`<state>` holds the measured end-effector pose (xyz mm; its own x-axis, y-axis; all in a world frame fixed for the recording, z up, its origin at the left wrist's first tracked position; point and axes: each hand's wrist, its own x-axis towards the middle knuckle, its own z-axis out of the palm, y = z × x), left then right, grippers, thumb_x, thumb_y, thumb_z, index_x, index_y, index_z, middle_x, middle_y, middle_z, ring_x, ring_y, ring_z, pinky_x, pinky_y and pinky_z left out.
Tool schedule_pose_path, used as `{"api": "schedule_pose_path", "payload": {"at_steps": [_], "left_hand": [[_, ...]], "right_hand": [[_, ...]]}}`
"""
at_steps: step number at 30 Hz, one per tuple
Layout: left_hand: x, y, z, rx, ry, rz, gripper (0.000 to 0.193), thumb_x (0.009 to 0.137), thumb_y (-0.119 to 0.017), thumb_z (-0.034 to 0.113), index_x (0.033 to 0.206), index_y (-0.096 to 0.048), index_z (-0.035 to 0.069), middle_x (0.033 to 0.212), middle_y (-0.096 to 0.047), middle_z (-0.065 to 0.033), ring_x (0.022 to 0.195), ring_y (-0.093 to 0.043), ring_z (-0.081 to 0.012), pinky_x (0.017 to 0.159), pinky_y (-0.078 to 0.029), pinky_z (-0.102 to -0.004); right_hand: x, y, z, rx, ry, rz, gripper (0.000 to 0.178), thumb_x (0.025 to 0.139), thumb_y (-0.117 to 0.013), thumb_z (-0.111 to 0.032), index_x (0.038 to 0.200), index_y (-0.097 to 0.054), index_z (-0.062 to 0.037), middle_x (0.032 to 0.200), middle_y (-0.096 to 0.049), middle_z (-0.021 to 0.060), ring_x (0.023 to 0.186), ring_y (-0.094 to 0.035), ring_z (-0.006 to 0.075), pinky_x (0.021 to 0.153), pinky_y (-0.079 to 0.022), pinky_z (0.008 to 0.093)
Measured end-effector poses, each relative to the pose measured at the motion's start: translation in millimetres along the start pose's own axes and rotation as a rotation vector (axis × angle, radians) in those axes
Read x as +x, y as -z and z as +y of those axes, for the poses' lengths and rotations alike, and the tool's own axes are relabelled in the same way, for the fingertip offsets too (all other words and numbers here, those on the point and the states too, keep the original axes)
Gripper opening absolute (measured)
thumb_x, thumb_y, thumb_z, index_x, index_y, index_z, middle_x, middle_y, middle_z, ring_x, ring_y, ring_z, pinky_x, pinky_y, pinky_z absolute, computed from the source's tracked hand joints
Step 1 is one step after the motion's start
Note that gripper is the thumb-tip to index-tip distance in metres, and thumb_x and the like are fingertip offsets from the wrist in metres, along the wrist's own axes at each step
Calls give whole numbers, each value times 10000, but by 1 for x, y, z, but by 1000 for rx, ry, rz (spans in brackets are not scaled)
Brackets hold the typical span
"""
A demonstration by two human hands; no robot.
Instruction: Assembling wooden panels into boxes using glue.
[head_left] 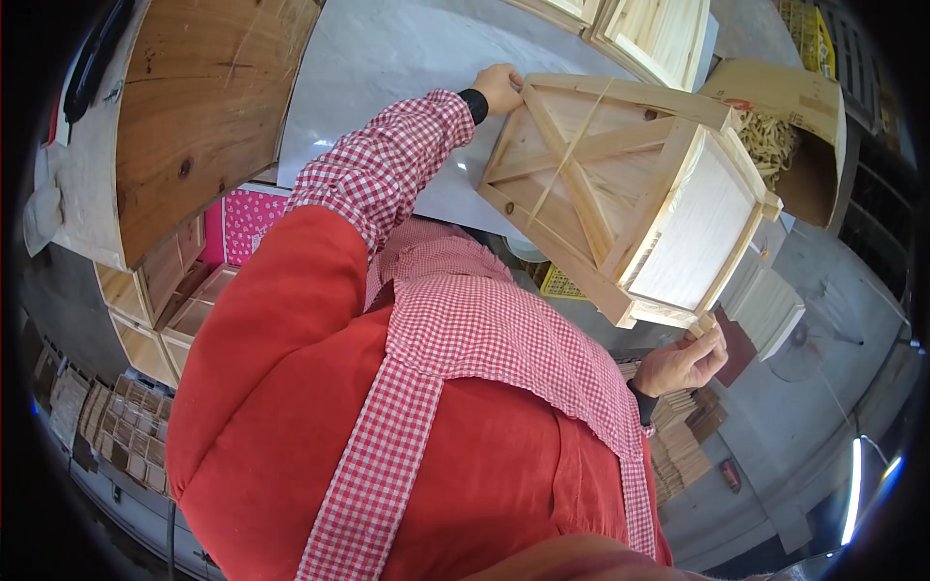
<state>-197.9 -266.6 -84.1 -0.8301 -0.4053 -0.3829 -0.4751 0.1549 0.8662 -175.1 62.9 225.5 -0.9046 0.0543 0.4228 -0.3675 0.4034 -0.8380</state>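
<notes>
A pale wooden crate (620, 169) with crossed slats on its side lies tilted at the right edge of the worktable. A thin yellowish band runs across its slatted side. My left hand (499, 89) grips the crate's far left corner, with the fingers partly hidden behind the wood. At the near right corner, my right hand (686, 362) has thumb and fingers pinched on a short wooden foot (701, 326) of the crate. One end of the crate shows a smooth, whitish panel (696, 232).
Beyond the crate stands an open cardboard box (821, 111) holding pale stringy strands. More wooden crates (657, 39) sit at the worktable's (378, 73) far side. A large brown wooden panel (208, 116) rises on the left, above wooden boxes (145, 290) and pink patterned material (252, 223).
</notes>
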Motion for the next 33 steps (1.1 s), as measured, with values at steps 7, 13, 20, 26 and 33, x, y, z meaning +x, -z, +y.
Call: {"api": "schedule_pose_path", "payload": {"at_steps": [7, 13, 20, 26, 33], "left_hand": [[-6, -1, 21, 145, -186, 201, 256, 690, -618, 12, 939, -656, 54, 862, -627, -150, 875, -612, -312, 773, -496, -392], [-6, -8, 17, 379, -408, 281, 288, 731, -559, -16, 977, -668, 88, 950, -565, -180, 956, -552, -337, 812, -467, -414], [-12, 14, 12, 749, -414, 205, 311, 828, -544, 157, 1118, -631, 85, 1052, -592, -210, 1022, -555, -350, 830, -475, -412], [-66, 55, 192, -591, -84, 197, 307, 882, -555, 230, 1132, -644, 75, 1067, -652, -80, 1013, -590, -171, 843, -451, -326], [-101, 39, 251, 236, -679, 449, 199, 867, -502, 166, 931, -664, 70, 944, -653, -66, 962, -590, -179, 883, -451, -340]], "right_hand": [[1, 5, 3, -37, 14, -16, 140, 961, -542, -165, 892, -544, -43, 948, -635, 93, 767, -560, 74, 615, -423, 174], [-2, 6, -4, -81, 59, -8, 129, 959, -532, -126, 876, -542, -26, 982, -631, 115, 850, -595, 127, 695, -469, 213], [19, 14, 2, -55, 117, -132, 68, 938, -527, -51, 915, -561, 4, 985, -623, 113, 892, -596, 155, 785, -476, 260], [102, -8, 32, 149, -139, -359, 185, 957, -515, -122, 1030, -604, 23, 933, -619, 79, 864, -573, 131, 809, -455, 269], [148, -91, 58, 124, 117, -303, 193, 921, -570, -163, 985, -636, 8, 889, -634, 60, 807, -562, 135, 754, -470, 282]]}}
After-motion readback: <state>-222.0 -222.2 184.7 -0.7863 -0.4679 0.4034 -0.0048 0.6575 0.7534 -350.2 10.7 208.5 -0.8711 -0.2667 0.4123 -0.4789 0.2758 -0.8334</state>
